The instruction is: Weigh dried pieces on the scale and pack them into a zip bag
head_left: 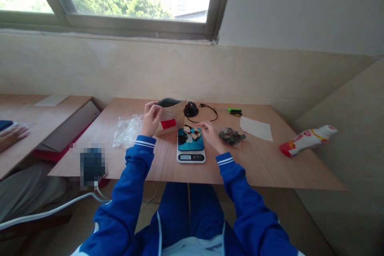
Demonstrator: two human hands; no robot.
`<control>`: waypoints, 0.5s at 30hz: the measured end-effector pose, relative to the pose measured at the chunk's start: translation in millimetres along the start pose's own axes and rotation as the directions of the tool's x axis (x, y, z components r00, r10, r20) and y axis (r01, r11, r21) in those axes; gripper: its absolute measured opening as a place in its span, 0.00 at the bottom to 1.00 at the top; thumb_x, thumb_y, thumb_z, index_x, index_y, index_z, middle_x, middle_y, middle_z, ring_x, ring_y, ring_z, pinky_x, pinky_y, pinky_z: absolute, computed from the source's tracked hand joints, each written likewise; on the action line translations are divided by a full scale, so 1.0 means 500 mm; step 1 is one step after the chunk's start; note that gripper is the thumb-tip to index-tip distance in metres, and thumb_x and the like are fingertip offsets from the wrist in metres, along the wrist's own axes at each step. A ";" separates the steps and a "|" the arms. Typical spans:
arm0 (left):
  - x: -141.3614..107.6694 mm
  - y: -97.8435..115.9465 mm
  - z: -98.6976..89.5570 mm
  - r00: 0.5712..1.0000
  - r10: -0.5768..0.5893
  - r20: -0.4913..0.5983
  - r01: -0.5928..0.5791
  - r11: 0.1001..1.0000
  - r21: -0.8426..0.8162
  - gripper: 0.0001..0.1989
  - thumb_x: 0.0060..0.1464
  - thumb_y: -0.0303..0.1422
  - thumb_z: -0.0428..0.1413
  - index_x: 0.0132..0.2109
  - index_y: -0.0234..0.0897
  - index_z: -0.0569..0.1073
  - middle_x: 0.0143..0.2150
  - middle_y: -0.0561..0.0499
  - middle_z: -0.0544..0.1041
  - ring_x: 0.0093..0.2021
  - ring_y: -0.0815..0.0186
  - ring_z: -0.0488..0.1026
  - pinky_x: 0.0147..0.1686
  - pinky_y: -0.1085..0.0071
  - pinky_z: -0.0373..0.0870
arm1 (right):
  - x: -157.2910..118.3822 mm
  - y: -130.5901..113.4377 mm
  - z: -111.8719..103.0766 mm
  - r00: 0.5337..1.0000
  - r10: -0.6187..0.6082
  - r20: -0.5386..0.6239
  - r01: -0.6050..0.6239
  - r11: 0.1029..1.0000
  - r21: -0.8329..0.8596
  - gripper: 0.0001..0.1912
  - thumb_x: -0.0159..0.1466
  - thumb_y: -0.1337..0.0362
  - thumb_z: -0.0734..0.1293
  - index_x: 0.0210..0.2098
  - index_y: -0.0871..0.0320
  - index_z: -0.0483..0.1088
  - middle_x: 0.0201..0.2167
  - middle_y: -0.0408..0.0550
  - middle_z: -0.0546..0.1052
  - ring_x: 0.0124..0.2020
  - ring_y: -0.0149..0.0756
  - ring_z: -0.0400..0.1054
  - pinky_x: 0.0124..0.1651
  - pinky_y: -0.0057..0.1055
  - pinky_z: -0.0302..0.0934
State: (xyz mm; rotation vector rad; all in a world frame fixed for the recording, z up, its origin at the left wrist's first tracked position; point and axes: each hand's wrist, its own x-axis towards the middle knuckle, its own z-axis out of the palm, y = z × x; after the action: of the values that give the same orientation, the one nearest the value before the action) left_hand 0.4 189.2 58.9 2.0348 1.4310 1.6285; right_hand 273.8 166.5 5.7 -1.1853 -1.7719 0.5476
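My left hand (pixel 151 118) grips the upper left edge of a brown paper pouch (pixel 177 114) with a red label, its dark mouth facing up. In front of me stands a small white kitchen scale (pixel 191 156) with a blue top and a lit display. Small tan and black pieces (pixel 195 133) lie on the scale's top; their exact kind is unclear. My right hand (pixel 211 135) has its thumb and fingertips together at the right side of these pieces. Whether it pinches one of them is hard to see.
Clear plastic (pixel 126 132) lies left of the pouch. Behind the scale are a black round-based device (pixel 191 109) and a black cable (pixel 214 112). To the right are a bag of dark pieces (pixel 231 136), screwdrivers (pixel 235 111), white paper (pixel 256 128) and a bottle (pixel 307 140). Another person's hand (pixel 13 136) rests at left.
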 end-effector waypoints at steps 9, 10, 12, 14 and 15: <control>-0.017 0.003 -0.009 0.997 0.053 0.050 -0.052 0.998 -0.018 0.08 0.58 0.36 0.51 0.34 0.38 0.70 0.50 0.45 0.64 0.49 0.62 0.66 0.43 0.68 0.70 | 0.134 -0.207 -0.001 0.911 -0.282 0.300 0.206 0.943 0.262 0.16 0.65 0.68 0.55 0.46 0.59 0.72 0.48 0.48 0.75 0.52 0.33 0.68 0.57 0.32 0.59; -0.021 0.003 -0.010 0.997 0.052 0.050 -0.052 0.999 -0.007 0.09 0.58 0.36 0.51 0.34 0.38 0.70 0.49 0.45 0.64 0.49 0.61 0.65 0.45 0.67 0.69 | 0.155 -0.217 0.006 0.884 -0.299 0.359 0.231 0.948 0.221 0.17 0.65 0.70 0.55 0.45 0.60 0.73 0.47 0.48 0.76 0.51 0.33 0.68 0.56 0.32 0.59; -0.031 0.001 -0.010 0.998 0.042 0.049 -0.043 0.999 0.017 0.09 0.58 0.37 0.51 0.33 0.37 0.71 0.49 0.45 0.61 0.48 0.61 0.64 0.46 0.65 0.69 | 0.192 -0.227 0.021 0.828 -0.297 0.475 0.269 0.955 0.127 0.19 0.62 0.74 0.54 0.43 0.61 0.74 0.45 0.48 0.77 0.49 0.33 0.69 0.54 0.32 0.60; -0.041 0.000 -0.011 0.998 0.030 0.051 -0.032 0.999 0.035 0.10 0.58 0.37 0.50 0.33 0.37 0.71 0.48 0.45 0.59 0.46 0.62 0.64 0.46 0.64 0.69 | 0.220 -0.224 0.038 0.772 -0.277 0.572 0.311 0.950 0.041 0.21 0.59 0.77 0.55 0.42 0.61 0.76 0.44 0.47 0.78 0.47 0.34 0.70 0.53 0.31 0.61; -0.046 0.000 -0.011 0.998 0.031 0.053 -0.033 0.999 0.043 0.10 0.58 0.37 0.50 0.34 0.36 0.72 0.48 0.45 0.58 0.45 0.62 0.64 0.46 0.64 0.69 | 0.230 -0.219 0.048 0.748 -0.261 0.610 0.328 0.945 0.002 0.20 0.58 0.77 0.57 0.42 0.60 0.76 0.42 0.47 0.79 0.46 0.35 0.71 0.52 0.31 0.61</control>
State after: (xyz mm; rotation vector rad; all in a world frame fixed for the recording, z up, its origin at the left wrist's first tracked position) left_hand -3.1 169.6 45.7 2.1183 1.4359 1.5564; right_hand 184.9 223.3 126.8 -0.8034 -2.5132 0.6984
